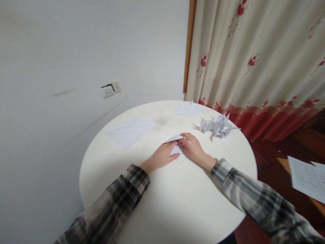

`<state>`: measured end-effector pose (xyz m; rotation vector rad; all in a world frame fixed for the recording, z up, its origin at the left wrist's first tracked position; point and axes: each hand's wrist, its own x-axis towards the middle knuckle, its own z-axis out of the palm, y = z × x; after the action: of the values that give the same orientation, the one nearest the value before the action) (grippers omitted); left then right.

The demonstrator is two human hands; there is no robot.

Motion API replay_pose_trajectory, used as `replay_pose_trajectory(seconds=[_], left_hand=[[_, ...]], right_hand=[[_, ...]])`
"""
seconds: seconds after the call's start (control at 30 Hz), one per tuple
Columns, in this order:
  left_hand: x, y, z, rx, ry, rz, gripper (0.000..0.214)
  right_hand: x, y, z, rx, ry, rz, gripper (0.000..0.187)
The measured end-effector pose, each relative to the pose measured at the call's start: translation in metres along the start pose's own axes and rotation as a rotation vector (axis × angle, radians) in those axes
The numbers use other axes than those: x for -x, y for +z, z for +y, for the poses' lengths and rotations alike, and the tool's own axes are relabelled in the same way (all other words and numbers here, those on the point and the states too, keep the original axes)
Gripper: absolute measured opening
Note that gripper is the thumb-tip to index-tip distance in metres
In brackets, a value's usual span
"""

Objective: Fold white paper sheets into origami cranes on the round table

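Observation:
A small, partly folded piece of white paper [175, 144] lies on the round white table [162, 203]. My left hand [162, 155] rests on its left side, fingers bent down onto the paper. My right hand [192, 147] presses on its right side, fingers curled over the fold. Both hands touch each other over the paper. Both sleeves are grey plaid.
Several folded paper cranes [217, 126] stand in a cluster at the table's far right. A flat white sheet [130, 131] lies at the far left, another crumpled sheet [189, 109] at the back edge. A flowered curtain [254, 61] hangs on the right. Printed paper [306, 178] lies off the table, right.

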<state>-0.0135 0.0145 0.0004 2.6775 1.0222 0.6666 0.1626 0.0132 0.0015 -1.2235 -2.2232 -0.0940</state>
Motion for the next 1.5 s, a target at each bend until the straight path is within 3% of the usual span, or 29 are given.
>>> replay_pose_trajectory(seconds=[0.63,1.07,1.2,1.3,1.5], left_hand=[[-0.003,0.003,-0.004,-0.097,-0.014,0.026,0.031],[-0.003,0.000,-0.009,-0.147,-0.159,0.061,0.027],[-0.002,-0.002,-0.007,-0.168,-0.210,0.058,0.026],[-0.002,-0.004,-0.006,-0.183,-0.231,0.037,0.025],[-0.003,-0.005,-0.004,-0.262,-0.247,0.006,0.019]], right_hand=[[0.000,0.005,-0.001,-0.039,0.027,0.020,0.012],[0.001,0.004,-0.004,-0.339,-0.001,0.070,0.062],[0.000,0.006,-0.003,-0.405,-0.035,0.106,0.068],[0.001,0.009,-0.001,-0.424,0.030,0.126,0.074],[0.003,0.016,0.003,-0.315,0.139,0.003,0.074]])
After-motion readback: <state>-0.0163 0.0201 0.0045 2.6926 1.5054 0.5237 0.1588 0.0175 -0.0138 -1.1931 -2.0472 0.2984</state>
